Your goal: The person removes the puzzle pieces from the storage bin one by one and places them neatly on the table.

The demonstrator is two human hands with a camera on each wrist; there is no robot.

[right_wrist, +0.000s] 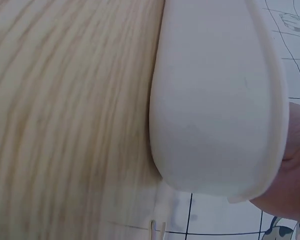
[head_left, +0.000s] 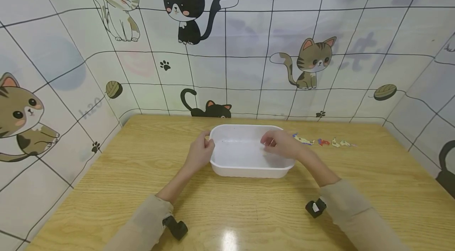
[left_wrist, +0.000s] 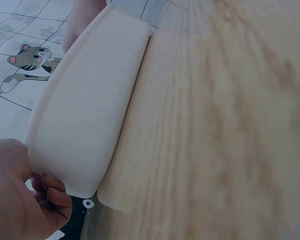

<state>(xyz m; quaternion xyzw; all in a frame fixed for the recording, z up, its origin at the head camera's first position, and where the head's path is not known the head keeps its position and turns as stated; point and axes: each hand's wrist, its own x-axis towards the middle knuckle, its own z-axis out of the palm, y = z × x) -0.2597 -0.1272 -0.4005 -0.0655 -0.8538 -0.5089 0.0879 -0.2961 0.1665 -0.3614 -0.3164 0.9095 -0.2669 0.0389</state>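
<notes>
A white plastic tub (head_left: 249,172) with rounded corners sits upright on the wooden table. My left hand (head_left: 200,151) grips its left end at the rim; in the left wrist view the fingers (left_wrist: 57,197) curl in under the edge. The right hand (head_left: 282,144) reaches over the tub's right end, its bent fingers dipping inside the rim. In the right wrist view the tub's side (right_wrist: 215,110) hides those fingertips, so I cannot tell whether they pinch something small.
Right of the tub, towards the table's back edge, lie several small flat coloured pieces: a blue and yellow one (head_left: 303,140), a red one (head_left: 323,142) and pale yellow ones (head_left: 344,143). A cat-printed wall covering (head_left: 245,73) stands behind the wooden table (head_left: 227,203).
</notes>
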